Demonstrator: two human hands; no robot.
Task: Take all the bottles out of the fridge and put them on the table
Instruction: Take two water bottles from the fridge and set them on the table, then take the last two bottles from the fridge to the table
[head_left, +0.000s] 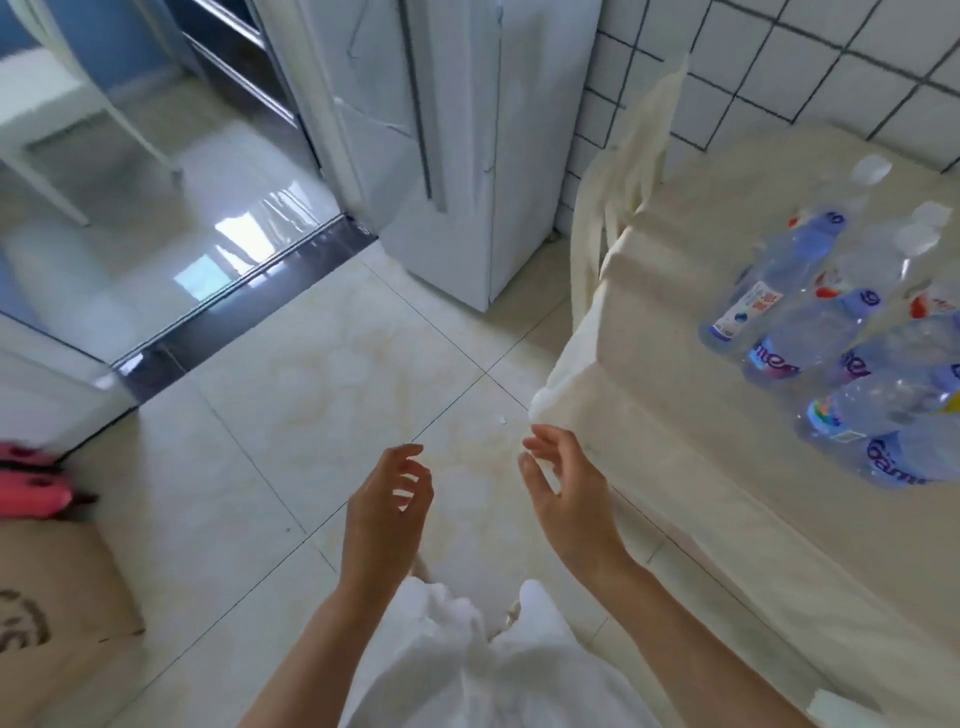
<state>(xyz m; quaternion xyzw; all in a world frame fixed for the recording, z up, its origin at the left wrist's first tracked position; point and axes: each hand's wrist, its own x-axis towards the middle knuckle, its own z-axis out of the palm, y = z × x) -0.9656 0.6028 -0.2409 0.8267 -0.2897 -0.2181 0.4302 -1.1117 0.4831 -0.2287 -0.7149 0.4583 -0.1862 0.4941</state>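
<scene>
Several clear plastic water bottles (810, 332) with blue labels and white caps stand grouped on the table (691, 415), which is draped in a cream cloth at the right. The white fridge (452, 156) stands at the top centre with its door shut. My left hand (387, 499) hangs over the floor in the lower middle, fingers apart and empty. My right hand (563, 493) is beside it, just off the table's near corner, also open and holding nothing.
A pale chair (618, 171) is pushed against the table's far side near the tiled wall. A cardboard box (57, 597) and a pink object (31, 483) sit at the left. A doorway threshold (244, 301) crosses the glossy tiled floor.
</scene>
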